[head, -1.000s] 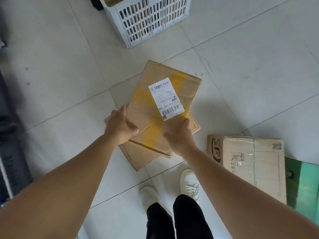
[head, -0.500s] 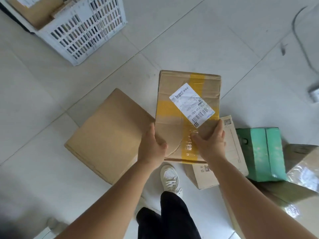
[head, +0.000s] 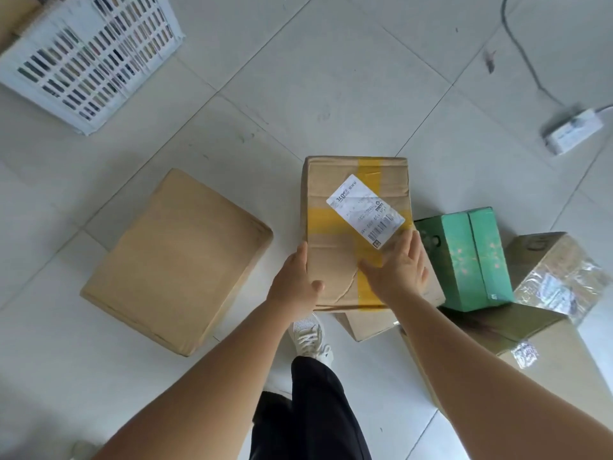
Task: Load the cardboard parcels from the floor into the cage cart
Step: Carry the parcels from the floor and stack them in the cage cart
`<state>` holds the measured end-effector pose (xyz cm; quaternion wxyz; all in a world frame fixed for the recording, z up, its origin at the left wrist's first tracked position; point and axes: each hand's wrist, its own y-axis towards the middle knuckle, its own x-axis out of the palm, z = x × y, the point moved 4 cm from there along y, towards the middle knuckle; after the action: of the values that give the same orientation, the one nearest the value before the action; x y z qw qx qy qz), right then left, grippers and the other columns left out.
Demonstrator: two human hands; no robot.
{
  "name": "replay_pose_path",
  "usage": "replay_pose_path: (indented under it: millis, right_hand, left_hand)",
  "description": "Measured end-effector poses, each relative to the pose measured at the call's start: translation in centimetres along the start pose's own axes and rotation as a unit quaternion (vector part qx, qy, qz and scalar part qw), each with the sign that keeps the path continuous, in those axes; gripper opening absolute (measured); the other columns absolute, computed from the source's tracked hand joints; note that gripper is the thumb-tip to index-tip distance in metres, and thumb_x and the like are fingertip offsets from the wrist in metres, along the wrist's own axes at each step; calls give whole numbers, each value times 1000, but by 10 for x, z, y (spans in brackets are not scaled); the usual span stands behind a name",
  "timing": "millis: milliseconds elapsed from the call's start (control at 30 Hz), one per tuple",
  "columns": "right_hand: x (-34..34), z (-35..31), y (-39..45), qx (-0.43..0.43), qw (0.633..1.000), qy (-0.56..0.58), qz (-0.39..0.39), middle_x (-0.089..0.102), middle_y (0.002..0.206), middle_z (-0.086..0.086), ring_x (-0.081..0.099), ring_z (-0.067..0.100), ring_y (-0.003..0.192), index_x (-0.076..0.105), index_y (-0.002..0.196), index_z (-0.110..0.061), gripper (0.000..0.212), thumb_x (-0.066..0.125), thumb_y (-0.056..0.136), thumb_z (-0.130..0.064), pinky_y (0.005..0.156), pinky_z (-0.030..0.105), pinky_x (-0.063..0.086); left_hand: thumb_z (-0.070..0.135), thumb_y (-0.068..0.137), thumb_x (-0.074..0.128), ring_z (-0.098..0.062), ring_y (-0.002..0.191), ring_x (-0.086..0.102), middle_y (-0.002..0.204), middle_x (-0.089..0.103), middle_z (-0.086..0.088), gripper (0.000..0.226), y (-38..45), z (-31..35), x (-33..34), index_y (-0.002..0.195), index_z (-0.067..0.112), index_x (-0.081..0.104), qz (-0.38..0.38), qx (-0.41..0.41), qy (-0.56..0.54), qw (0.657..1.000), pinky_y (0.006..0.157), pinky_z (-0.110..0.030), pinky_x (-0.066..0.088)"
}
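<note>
**Parcel in hand, most of the load still on the floor**

Swinging right since the earlier frame: white slatted crate [head: 89, 58] now sliding off toward the upper left corner, green box [head: 464, 257] and more parcels coming into view at right. Still carrying the taped parcel [head: 356, 230] clear of the tiled floor [head: 331, 78], above a shoe and a smaller carton. Left hand [head: 295, 287] gripping the parcel's near left edge, thumb on top; right hand [head: 398, 270] lying over the top near the label, fingers spread, its grip underneath hidden.

Judging progress: early. Waiting on the floor: a large flat parcel [head: 179, 260] at left, a film-wrapped parcel [head: 557, 273] and a big carton [head: 517, 353] at right. Not showing any cage cart, so nothing visibly loaded yet.
</note>
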<state>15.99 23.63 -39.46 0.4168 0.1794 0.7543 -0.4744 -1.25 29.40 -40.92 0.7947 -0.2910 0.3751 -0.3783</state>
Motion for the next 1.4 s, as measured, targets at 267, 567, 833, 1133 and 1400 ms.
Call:
replay_pose_path:
  millis: [267,567,833,1133,1400]
  right_hand:
    - [30,-79,-36,-210,974,-78,-25,-7,164,-3,-9,15,151,-6,157,-18,94,55,92,-49,122,36,-3]
    - [120,-164,-45,-334,922,-160,-111,-3,165,-2,-7,17,151,-5,157,-19,90,53,95,-48,122,36,0]
    - [207,-205,4,-326,902,-244,-144,-1,164,0,1,21,151,-8,156,-17,111,67,83,-54,121,39,10]
    - [259,-222,69,-264,929,-209,-155,18,154,10,29,40,137,-7,154,-26,133,87,63,-46,112,55,29]
    - [257,-221,73,-261,938,-151,-169,33,143,11,40,39,130,6,153,-26,129,91,57,-39,111,51,34]
  left_hand:
    - [28,96,54,-18,145,24,159,23,-4,74,-12,-49,-44,155,16,10,148,-43,-73,985,114,-28,21]
    - [30,94,57,-27,143,27,157,23,-14,77,-37,-197,-82,153,6,13,280,-230,-117,925,113,-34,26]
    - [41,84,68,-33,138,35,157,22,-11,97,-28,-306,-68,154,13,8,315,-338,-224,858,109,-48,38]
    - [30,79,77,-32,121,53,141,49,-7,91,5,-362,-45,146,15,18,318,-342,-359,808,95,-38,46]
    - [23,76,77,-29,111,58,131,54,8,79,-3,-361,-37,138,29,30,376,-305,-408,774,94,-47,49]
